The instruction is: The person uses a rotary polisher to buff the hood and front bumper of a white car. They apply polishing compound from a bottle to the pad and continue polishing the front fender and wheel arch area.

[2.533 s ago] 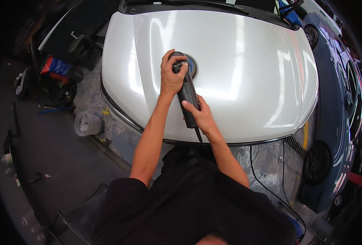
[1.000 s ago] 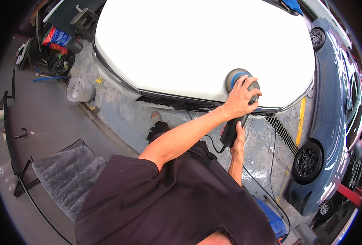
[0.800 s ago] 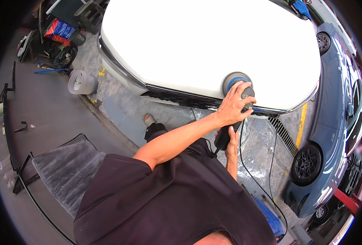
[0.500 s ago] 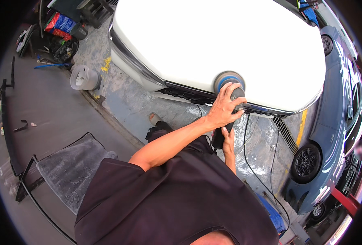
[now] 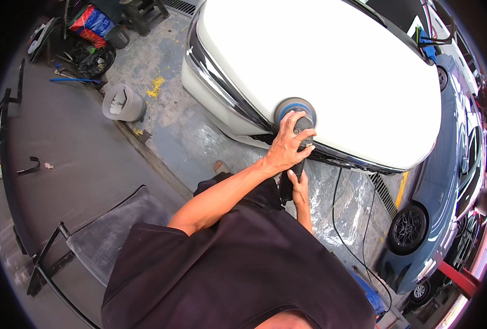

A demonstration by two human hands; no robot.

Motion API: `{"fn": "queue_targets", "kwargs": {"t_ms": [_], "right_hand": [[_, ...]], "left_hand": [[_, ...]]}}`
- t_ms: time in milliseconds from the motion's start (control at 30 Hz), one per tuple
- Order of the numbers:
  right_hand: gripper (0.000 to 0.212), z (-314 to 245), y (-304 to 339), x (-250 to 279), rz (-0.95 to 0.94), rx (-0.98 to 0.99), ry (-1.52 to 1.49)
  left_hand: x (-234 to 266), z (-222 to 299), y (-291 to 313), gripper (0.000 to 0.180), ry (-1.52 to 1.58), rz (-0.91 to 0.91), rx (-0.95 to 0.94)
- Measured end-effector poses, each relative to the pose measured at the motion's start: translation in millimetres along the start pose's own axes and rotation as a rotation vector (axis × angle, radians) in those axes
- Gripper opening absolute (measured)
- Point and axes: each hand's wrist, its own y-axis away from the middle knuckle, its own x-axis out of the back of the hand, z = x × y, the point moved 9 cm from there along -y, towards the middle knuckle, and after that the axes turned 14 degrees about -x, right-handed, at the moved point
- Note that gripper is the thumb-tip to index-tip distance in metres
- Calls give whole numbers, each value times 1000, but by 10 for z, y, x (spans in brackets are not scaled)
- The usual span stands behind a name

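Observation:
A black car polisher [image 5: 305,130] with a round blue and grey pad [image 5: 287,105] rests against the white car hood [image 5: 342,71], close to its front edge. Over the head of the polisher lies my left hand [image 5: 287,145], its fingers curled across the top. Lower down, my right hand [image 5: 300,189] grips the black handle, part of which is hidden by the hand and my dark shirt. Just beside the pad runs the car's dark grille and chrome trim [image 5: 353,159].
A black cord [image 5: 335,219] trails over the wet grey floor at right. A blue-grey car [image 5: 435,164] stands beyond it. On the left are a whitish bucket [image 5: 124,103], a grey folding chair [image 5: 109,230], bags and a dark stool [image 5: 144,13].
The polisher and both hands have shifted left along the hood's front edge. My view has turned, so the car's headlight side shows more. Both hands keep their hold.

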Motion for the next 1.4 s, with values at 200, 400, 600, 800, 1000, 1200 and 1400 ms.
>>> {"fn": "queue_targets", "kwargs": {"t_ms": [200, 400, 600, 800, 1000, 1200, 1400], "right_hand": [[42, -313, -101, -580, -29, 12, 96], [46, -460, -301, -866, -6, 31, 253], [59, -697, -427, -1234, 54, 52, 530], [76, -900, -486, -1740, 37, -34, 730], [87, -1000, -865, -2267, -33, -94, 794], [87, -1186, -1063, -2905, -39, -156, 773], [78, -1330, -1404, -3600, 29, -174, 601]], "left_hand": [[560, -360, 48, 42, -3, 57, 61], [956, -648, 87, 45, -22, 116, 124], [1374, -998, 325, 43, 71, 202, 251], [1839, -1325, 647, 43, 34, 306, 266], [2344, -1723, 584, 39, -29, 301, 330], [2857, -2181, 461, 36, -37, 277, 368], [3400, -2756, 65, 36, 25, 191, 334]]}}
